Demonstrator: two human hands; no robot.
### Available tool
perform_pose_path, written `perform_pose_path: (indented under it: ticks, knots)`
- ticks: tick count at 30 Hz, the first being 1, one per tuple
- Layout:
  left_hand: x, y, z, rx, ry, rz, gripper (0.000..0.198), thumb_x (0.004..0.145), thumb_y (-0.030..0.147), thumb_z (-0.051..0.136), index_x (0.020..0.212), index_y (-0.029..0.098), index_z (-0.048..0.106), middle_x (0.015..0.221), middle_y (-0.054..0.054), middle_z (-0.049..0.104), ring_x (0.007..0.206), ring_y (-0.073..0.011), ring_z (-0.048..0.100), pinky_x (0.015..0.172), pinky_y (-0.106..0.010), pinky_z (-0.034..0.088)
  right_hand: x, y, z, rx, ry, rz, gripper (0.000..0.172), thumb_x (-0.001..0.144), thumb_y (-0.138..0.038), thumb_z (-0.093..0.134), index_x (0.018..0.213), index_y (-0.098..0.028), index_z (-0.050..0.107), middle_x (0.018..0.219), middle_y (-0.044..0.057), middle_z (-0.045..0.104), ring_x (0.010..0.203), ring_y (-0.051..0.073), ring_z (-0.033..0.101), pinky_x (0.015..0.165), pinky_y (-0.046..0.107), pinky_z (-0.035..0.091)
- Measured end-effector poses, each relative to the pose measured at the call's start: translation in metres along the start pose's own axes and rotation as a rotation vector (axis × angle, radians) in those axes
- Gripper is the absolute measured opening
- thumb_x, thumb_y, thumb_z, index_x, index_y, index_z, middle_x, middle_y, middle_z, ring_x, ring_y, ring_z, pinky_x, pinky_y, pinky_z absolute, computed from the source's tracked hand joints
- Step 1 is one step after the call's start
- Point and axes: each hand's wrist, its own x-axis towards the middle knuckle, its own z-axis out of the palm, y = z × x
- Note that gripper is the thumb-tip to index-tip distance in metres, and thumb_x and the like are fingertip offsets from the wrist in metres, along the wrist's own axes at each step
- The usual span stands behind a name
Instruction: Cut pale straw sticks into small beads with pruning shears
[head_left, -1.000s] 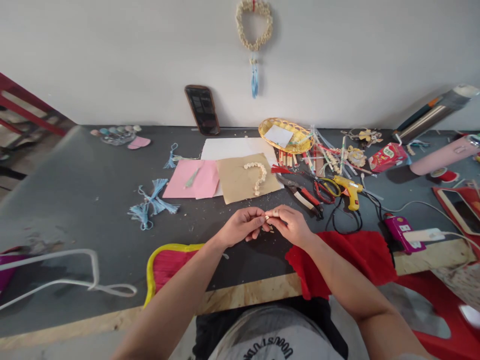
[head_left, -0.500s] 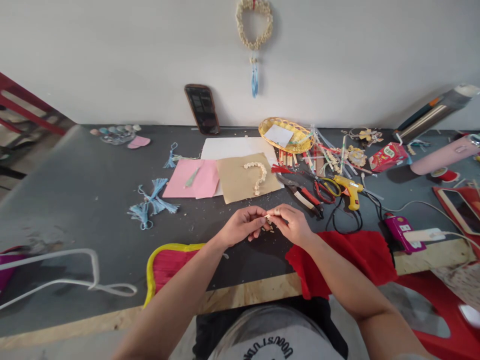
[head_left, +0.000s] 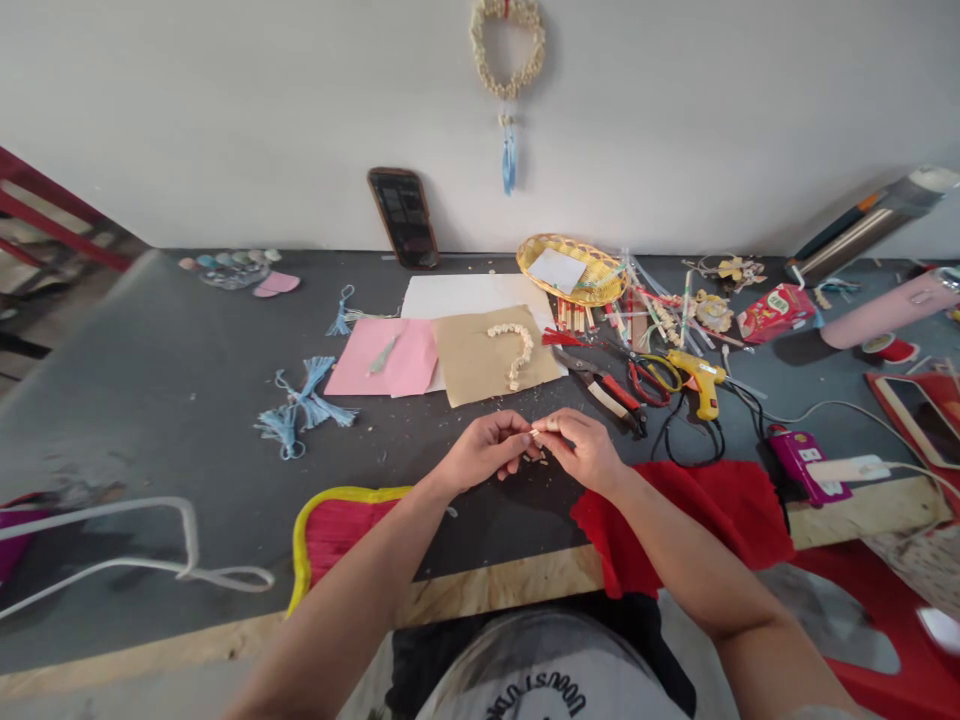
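Observation:
My left hand (head_left: 491, 448) and my right hand (head_left: 576, 446) meet at the middle of the dark table. Both are closed, thumbs and fingertips pinching one small pale wooden piece (head_left: 535, 434) between them. Fingers cover most of it, so its exact shape is unclear. Several tiny pale bits (head_left: 541, 459) lie on the table just beneath. Beyond the hands, a curved chain of cream-coloured pieces (head_left: 520, 345) rests on a brown paper sheet (head_left: 469, 365). A pink sheet (head_left: 352, 358) with a pale green pointed tool (head_left: 384, 356) lies to its left.
Pliers (head_left: 600, 388) and a yellow glue gun (head_left: 699, 384) with cables lie right. A wicker basket (head_left: 574, 270) and phone (head_left: 405, 218) stand at the wall. Blue tassels (head_left: 307, 405) lie left; red cloth (head_left: 705, 515) sits under my right forearm. A heart-shaped wreath (head_left: 541, 50) hangs above.

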Motion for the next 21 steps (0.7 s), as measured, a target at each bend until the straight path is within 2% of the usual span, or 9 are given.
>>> perform_pose_path:
  ticks: [21]
  knots:
    - [0.0004, 0.0003, -0.0004, 0.008, 0.008, 0.044, 0.030, 0.081, 0.043, 0.066, 0.083, 0.014, 0.058, 0.074, -0.003, 0.068, 0.046, -0.0041, 0.050, 0.037, -0.014, 0.041, -0.0006, 0.0063, -0.0029, -0.051, -0.008, 0.049, 0.014, 0.090, -0.016, 0.054, 0.096, -0.021, 0.066, 0.091, 0.006, 0.071, 0.086, 0.015, 0.068, 0.079, 0.029, 0.058]
